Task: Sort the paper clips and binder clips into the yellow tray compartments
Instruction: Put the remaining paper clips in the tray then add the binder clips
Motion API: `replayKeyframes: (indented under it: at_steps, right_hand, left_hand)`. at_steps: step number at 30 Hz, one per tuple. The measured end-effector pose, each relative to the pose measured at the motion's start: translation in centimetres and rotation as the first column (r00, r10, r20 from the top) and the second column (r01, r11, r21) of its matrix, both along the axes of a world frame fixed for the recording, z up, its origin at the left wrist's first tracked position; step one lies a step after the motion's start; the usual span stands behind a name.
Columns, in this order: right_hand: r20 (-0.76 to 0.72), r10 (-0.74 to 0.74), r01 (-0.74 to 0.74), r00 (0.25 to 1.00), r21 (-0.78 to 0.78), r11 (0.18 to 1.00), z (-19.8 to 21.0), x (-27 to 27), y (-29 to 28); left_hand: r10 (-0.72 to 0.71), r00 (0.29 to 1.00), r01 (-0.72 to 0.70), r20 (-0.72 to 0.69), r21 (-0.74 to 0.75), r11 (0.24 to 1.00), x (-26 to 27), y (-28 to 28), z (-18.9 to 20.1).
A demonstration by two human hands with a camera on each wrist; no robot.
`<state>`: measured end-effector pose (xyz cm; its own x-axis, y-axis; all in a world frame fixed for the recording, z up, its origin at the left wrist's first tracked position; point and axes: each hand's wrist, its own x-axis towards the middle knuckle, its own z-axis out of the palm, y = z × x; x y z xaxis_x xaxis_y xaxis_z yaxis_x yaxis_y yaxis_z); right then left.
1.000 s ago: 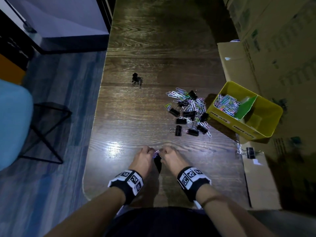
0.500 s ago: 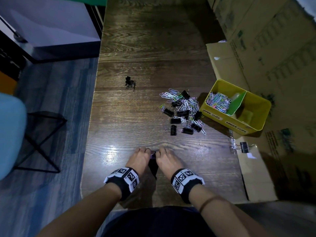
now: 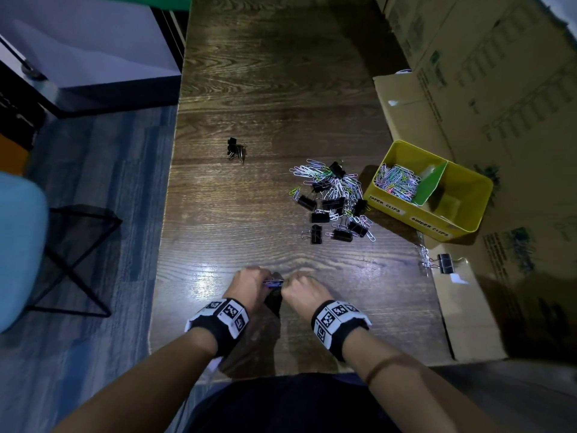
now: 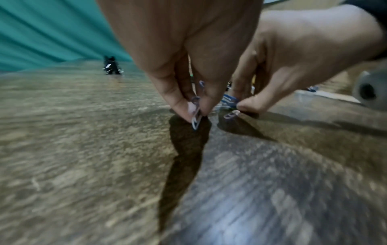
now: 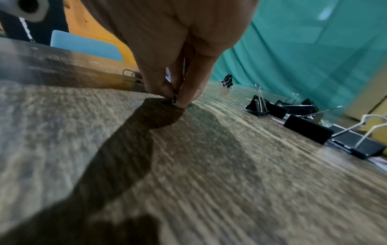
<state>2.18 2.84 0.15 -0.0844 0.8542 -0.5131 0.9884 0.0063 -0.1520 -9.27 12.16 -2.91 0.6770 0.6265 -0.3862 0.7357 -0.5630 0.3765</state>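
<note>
Fingertips of my left hand (image 4: 188, 49) pinch a small bunch of paper clips (image 4: 195, 114) between thumb and forefinger, down near the worktop (image 3: 249, 89); that grip is closed tight on the wire. My right hand (image 3: 299, 290) sits just beside it, thumb and forefinger pinched on more clips, blue ones in the left wrist view; that grip too is closed on them. One loose clip (image 4: 231, 114) lies on the wood just under my right thumb. Both hands are close together near the worktop's near edge.

Farther out, to the right of centre, lies the mixed heap (image 3: 334, 200) of paper clips and black binder clips. Just beside it, on a flattened cardboard sheet (image 3: 402, 114), stands the yellow tray (image 3: 415, 214). Its left compartment, labelled for paper clips, holds a pile of coloured clips (image 3: 396, 182); a green divider (image 3: 432, 185) splits it from the other compartment. A lone binder clip (image 3: 445, 263) rests on cardboard nearer me, and another small black cluster (image 3: 235, 148) lies well apart on the left.
</note>
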Motion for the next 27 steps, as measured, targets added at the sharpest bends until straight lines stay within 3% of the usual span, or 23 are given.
replayKeyframes:
  at_steps: [5, 7, 9, 13, 17, 20, 23, 25, 27]
  right_hand:
    - [-0.072, -0.173, 0.173, 0.982, -0.007, 0.985, -1.0, 0.5, 0.3]
    - [-0.131, -0.334, 0.331, 0.933, -0.05, 0.942, -1.8, 1.1, 0.4]
    - [-0.236, -0.49, 0.484, 0.839, -0.088, 0.871, -2.2, 1.8, 0.2]
    - [-0.553, -0.619, 0.692, 0.557, -0.102, 0.714, -1.8, 3.0, -0.9]
    - [-0.703, -0.624, 0.788, 0.342, -0.147, 0.598, -1.6, 3.9, -1.5]
    - [-0.791, -0.61, 0.832, -0.051, -0.372, 0.412, -1.8, 3.9, -1.1]
    - [-0.77, -0.499, 0.759, -0.396, -0.581, 0.294, -1.4, 3.9, -0.2]
    - [-0.745, -0.438, 0.719, -0.503, -0.642, 0.266, -1.2, 4.1, 0.1]
    - [-0.74, -0.404, 0.708, -0.538, -0.657, 0.259, -1.0, 4.2, 0.3]
  left_hand:
    - [0.234, 0.967, -0.209, 0.099, -0.212, 0.955, -0.7, 1.9, 0.2]
    - [0.352, 0.929, -0.286, 0.112, -0.385, 0.878, -1.4, 2.7, 0.2]
    - [0.473, 0.873, -0.329, 0.115, -0.577, 0.747, -2.3, 3.3, -0.2]
    - [0.63, 0.77, -0.318, 0.098, -0.797, 0.513, -3.2, 3.5, 0.1]
    - [0.763, 0.644, -0.302, 0.055, -0.898, 0.319, -2.8, 3.1, 0.7]
    - [0.834, 0.551, -0.248, 0.02, -0.951, 0.186, -1.8, 2.9, 1.5]
    - [0.822, 0.569, -0.153, -0.008, -0.984, 0.096, -0.9, 2.7, 2.4]
    - [0.814, 0.58, -0.094, 0.011, -0.992, 0.08, -0.4, 2.4, 2.7]
    - [0.816, 0.578, -0.079, 0.014, -0.994, 0.073, 0.0, 2.2, 2.7]
